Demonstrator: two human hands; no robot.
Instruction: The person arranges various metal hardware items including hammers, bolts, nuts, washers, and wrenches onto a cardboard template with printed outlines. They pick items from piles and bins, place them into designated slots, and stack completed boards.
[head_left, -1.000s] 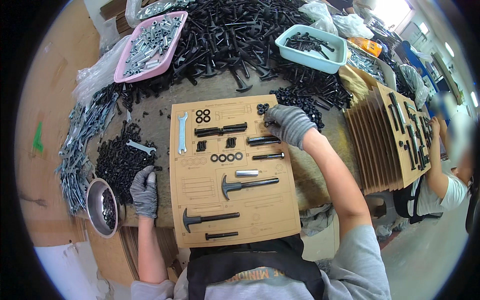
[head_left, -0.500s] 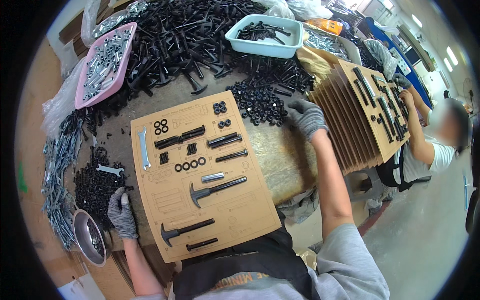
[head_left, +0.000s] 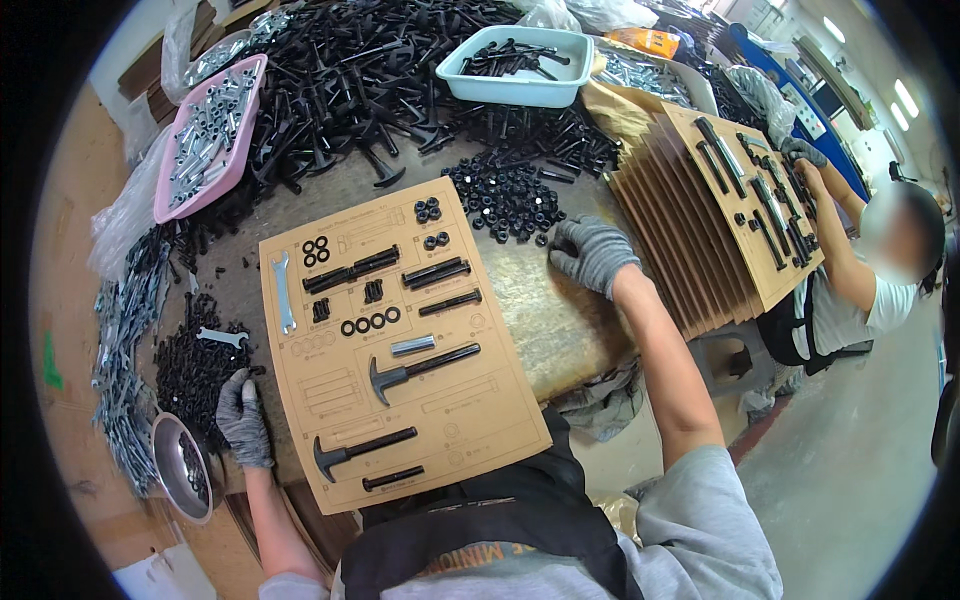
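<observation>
A brown cardboard sheet [head_left: 470,400] printed with part outlines lies in front of me, bearing a wrench [head_left: 284,292], black washers [head_left: 370,321], bolts, nuts, a silver sleeve [head_left: 412,345] and two black T-shaped bolts [head_left: 425,370]. My left hand [head_left: 243,422], in a grey striped glove, rests beside a heap of small black screws [head_left: 195,375]; its fingers are bent, and a small dark piece shows by the fingertips. My right hand [head_left: 597,255], gloved alike, hovers right of the sheet, just below a pile of black nuts [head_left: 500,205]. Its fingers are curled in, hiding whatever they hold.
Black T-shaped bolts [head_left: 340,90] are heaped at the back, between a pink tray [head_left: 250,125] of silver sleeves and a light-blue tray [head_left: 520,92]. A metal bowl [head_left: 180,470] stands front left. At right, cardboard sheets [head_left: 680,230] are stacked near a co-worker [head_left: 850,240].
My right hand has come from the nut pile's right edge toward me and slightly left, its fingers more curled. My left hand stays beside the screws. The whole view has shifted a little.
</observation>
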